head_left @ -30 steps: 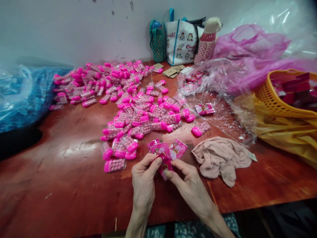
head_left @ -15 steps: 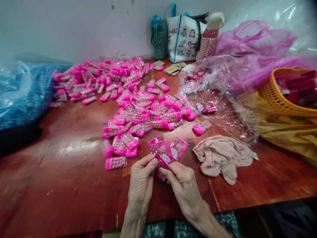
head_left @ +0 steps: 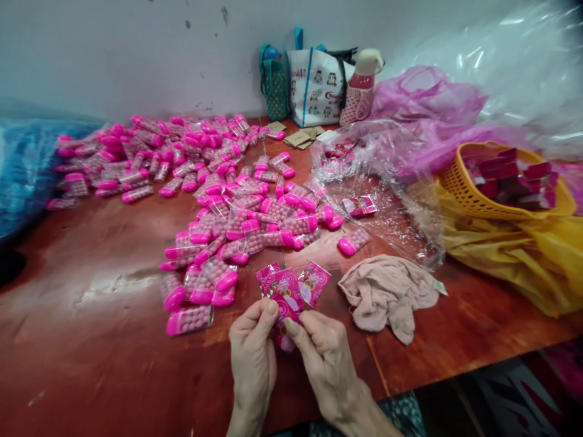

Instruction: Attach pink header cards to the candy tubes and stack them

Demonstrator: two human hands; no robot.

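Observation:
My left hand [head_left: 252, 349] pinches the left edge of a small pink printed label [head_left: 285, 309] between thumb and fingers. From the other side, my right hand [head_left: 327, 358] grips the label's right edge with thumb and forefinger. Just beyond my fingertips lie several more glossy pink labels [head_left: 314, 283], overlapping on the table. Left of them, clear candy containers [head_left: 194, 318] with pink caps and round pale pink pellets form a loose heap. Part of the held label is hidden by my fingers.
A crumpled beige cloth [head_left: 387, 294] lies right of my hands. Behind it are clear plastic wrap [head_left: 392, 200] and a yellow basket [head_left: 476, 188] of dark red pieces. A white bag [head_left: 316, 91] and bottles stand by the wall. Blue plastic [head_left: 27, 170] bulges at left.
My view has swung to the right, so the table's things appear further left and slightly lower. Both hands keep their pinch on the label, which now shows more of its printed face.

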